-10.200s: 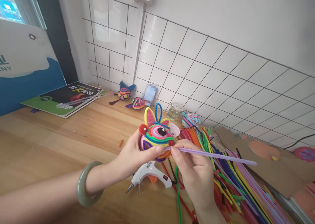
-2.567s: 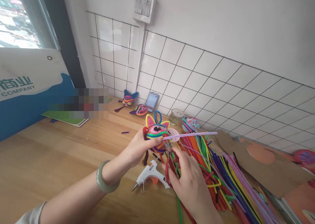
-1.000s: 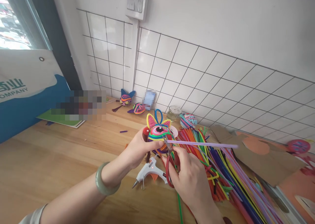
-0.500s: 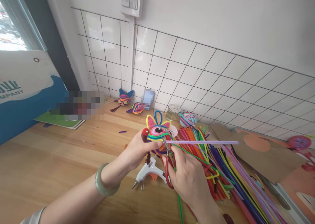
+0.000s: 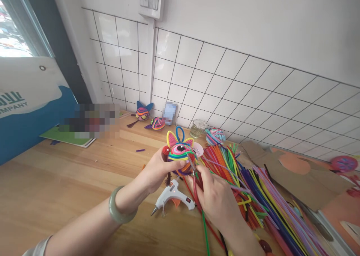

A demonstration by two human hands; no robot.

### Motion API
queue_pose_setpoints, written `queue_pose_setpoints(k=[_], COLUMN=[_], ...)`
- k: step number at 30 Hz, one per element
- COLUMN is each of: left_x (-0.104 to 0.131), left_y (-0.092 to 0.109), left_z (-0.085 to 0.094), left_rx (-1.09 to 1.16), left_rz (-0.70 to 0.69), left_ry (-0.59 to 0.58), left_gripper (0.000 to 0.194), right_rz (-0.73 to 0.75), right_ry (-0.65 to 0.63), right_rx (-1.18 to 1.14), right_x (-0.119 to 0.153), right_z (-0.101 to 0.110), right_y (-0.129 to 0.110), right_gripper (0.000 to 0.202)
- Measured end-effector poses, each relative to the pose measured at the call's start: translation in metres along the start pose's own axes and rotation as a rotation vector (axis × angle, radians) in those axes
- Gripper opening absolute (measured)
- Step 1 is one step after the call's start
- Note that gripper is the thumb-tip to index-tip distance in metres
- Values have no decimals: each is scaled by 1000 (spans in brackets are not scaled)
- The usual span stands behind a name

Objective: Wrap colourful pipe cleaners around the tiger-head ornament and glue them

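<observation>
My left hand (image 5: 159, 166) is closed around a round, striped pipe-cleaner animal ornament (image 5: 180, 156). It has pink ears edged in yellow, a blue loop on top, a black eye and a dark tassel. A short lilac pipe-cleaner end (image 5: 188, 161) shows by my left thumb. My right hand (image 5: 216, 192) grips red-handled scissors (image 5: 196, 186), their blades against the ornament's right side and looking closed. Below my hands, a white glue gun (image 5: 173, 196) lies on the table.
Many coloured pipe cleaners (image 5: 270, 196) spread at the right, beside brown cardboard (image 5: 298, 181). Along the wall stand a glass jar (image 5: 198, 128), a blue-eared ornament (image 5: 143, 112) and a blue-and-pink ball (image 5: 215, 136). A green board (image 5: 67, 136) lies at the left.
The long lilac pipe cleaner that stuck out to the right of the ornament is cut off, leaving a short end. The scissor handles have closed together. My left hand has barely moved.
</observation>
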State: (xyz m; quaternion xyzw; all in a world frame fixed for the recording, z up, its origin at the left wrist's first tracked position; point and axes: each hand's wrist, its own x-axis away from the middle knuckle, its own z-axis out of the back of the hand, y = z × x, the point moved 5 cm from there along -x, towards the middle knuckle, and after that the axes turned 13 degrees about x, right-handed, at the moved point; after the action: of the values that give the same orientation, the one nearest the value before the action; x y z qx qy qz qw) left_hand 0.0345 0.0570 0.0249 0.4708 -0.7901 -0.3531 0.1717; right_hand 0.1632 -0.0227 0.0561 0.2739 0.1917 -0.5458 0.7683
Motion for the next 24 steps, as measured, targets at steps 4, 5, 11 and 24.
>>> queue_pose_setpoints(k=[4, 5, 11, 24], left_x=[1, 1, 2, 7], left_y=[4, 6, 10, 1], left_z=[1, 2, 3, -7], left_rx=[-42, -54, -58, -42], left_rz=[-27, -34, -44, 3], left_ry=[14, 29, 22, -60], left_gripper=[34, 35, 39, 34], right_rz=[-145, -199, -417, -543], right_ry=[-67, -97, -406, -15], right_rx=[-62, -57, -41, -517], right_x=[6, 11, 60, 16], right_z=[2, -2, -60, -10], right_y=[21, 29, 74, 36], right_gripper=[31, 31, 30, 22])
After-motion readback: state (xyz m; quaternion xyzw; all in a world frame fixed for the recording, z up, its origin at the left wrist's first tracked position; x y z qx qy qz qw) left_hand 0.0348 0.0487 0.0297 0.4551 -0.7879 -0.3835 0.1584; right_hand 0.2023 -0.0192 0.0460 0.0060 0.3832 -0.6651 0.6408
